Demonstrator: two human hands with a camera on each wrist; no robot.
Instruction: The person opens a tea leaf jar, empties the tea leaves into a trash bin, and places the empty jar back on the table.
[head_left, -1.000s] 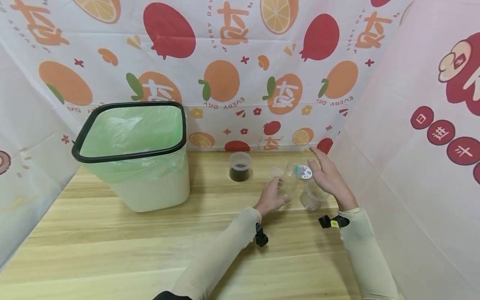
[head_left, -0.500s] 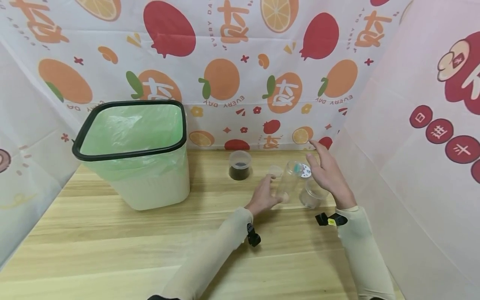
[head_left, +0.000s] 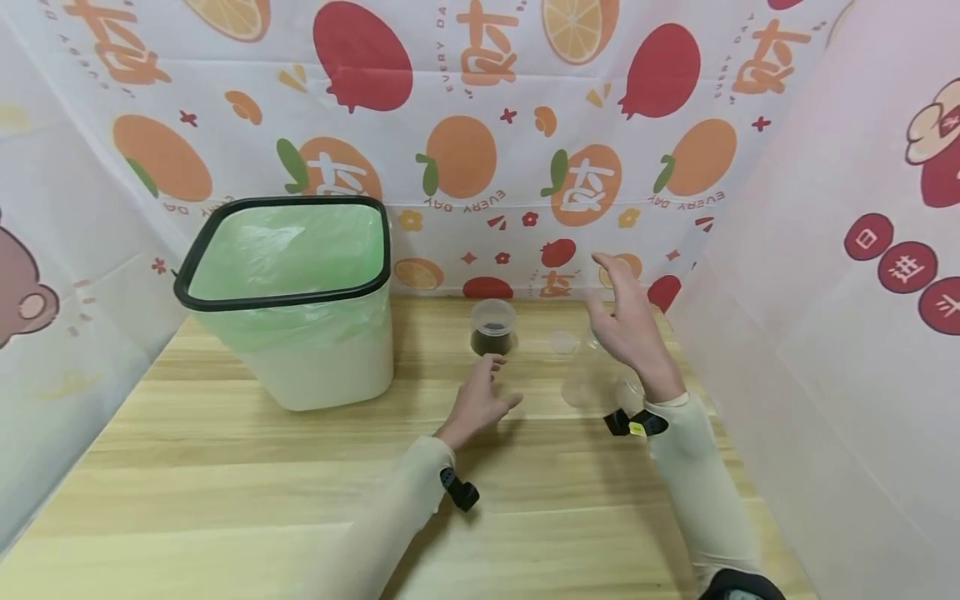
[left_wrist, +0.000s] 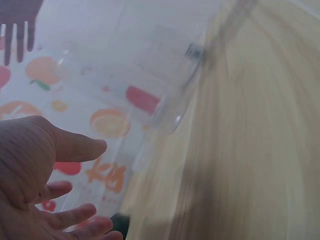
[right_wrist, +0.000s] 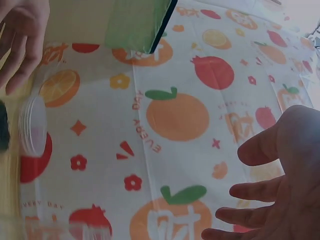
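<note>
My left hand [head_left: 477, 407] is just above the table, its fingers relaxed and holding nothing. Its fingertips overlap the lower edge of a small clear plastic cup with dark contents [head_left: 492, 329] in the head view. My right hand [head_left: 628, 321] hovers above a clear bottle-like container [head_left: 587, 382], thumb and fingers spread with nothing between them. Partly hidden by the right wrist is a clear tub [head_left: 628, 392]. The transparent container [left_wrist: 130, 65] looms large in the left wrist view. A small clear disc [head_left: 563, 342] lies behind it on the table.
A cream bin [head_left: 330, 371] with a black rim and a green liner bag stands at the back left. Fruit-printed cloth [head_left: 461, 158] hangs behind the wooden table [head_left: 247, 492], and a pale cloth wall [head_left: 817, 375] closes off the right side.
My left hand has moved left, away from the clear bottle-like container and toward the cup with dark contents. The right hand has risen and shifted left. The head view has turned slightly left.
</note>
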